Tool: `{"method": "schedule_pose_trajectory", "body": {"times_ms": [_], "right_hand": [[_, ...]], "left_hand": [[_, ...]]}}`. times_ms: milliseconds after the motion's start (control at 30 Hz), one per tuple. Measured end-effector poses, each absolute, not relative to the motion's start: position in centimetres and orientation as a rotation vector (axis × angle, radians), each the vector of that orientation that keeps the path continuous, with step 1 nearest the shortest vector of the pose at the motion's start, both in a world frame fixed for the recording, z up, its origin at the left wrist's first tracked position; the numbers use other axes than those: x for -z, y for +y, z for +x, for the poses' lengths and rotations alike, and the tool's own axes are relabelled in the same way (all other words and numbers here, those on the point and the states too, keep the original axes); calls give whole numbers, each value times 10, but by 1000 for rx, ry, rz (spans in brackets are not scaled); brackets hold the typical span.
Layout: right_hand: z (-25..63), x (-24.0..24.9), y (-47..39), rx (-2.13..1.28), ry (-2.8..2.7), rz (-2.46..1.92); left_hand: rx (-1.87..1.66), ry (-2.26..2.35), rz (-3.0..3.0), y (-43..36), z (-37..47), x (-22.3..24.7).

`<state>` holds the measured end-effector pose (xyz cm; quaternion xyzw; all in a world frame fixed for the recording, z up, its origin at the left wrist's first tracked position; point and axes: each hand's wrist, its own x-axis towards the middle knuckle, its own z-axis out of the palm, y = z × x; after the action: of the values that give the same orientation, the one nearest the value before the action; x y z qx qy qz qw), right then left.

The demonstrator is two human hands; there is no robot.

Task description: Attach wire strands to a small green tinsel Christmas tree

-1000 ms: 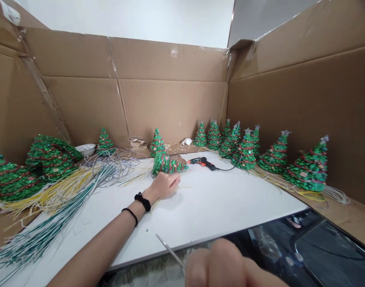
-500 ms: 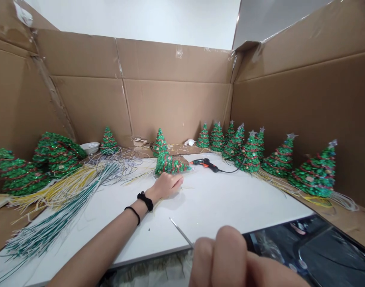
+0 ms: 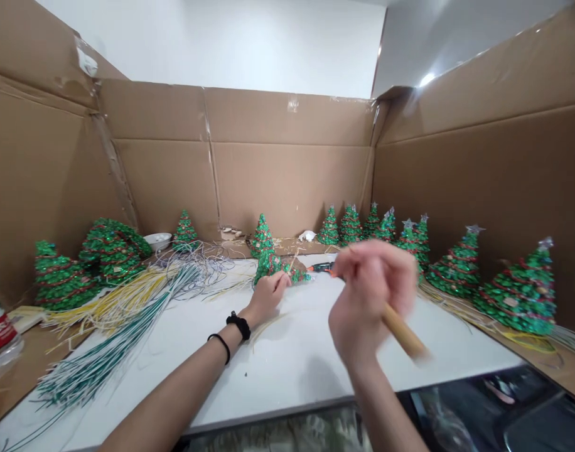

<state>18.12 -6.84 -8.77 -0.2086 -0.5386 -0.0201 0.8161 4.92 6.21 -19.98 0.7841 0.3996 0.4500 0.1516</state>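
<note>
My left hand is closed in a pinch at the table's middle, with a thin pale strip sticking up from its fingertips. Just beyond it, a small green Christmas tree with red garland lies on its side, partly hidden by the hand. Nearer to me, my right hand is raised above the table and blurred. Its fingers are wrapped round an awl, whose wooden handle points down to the right; the metal spike is hidden now. Behind both hands lies a black and orange glue gun, partly covered by the right hand.
Upright Christmas trees line the right side, with others at left. Bundles of green and white wires and yellow strips lie on the left. Cardboard walls enclose the white tabletop. A bottle stands far left.
My right hand has moved up and forward with the awl, turning so its handle shows. A pale strip now shows upright at my left fingertips. The view has shifted a little left and up.
</note>
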Motion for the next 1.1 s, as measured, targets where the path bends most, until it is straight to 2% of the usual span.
{"method": "schedule_pose_trajectory", "body": {"times_ms": [100,267,533,800,1100], "right_hand": [[193,92,5,-90,-1154,-571],[213,133,81,-370,-1365,-838],[197,164,87,-705,-1466,-820],[198,180,96,-818,-1462,-800],[188,187,94,-917,-1524,-794]], "left_hand": [[-1390,1151,2100,69,46,201],[-1478,1149,1915,76,43,203],[-1265,1124,1999,77,47,204],[-1156,1078,1928,77,49,205],[-1185,1086,1865,80,50,204]]}}
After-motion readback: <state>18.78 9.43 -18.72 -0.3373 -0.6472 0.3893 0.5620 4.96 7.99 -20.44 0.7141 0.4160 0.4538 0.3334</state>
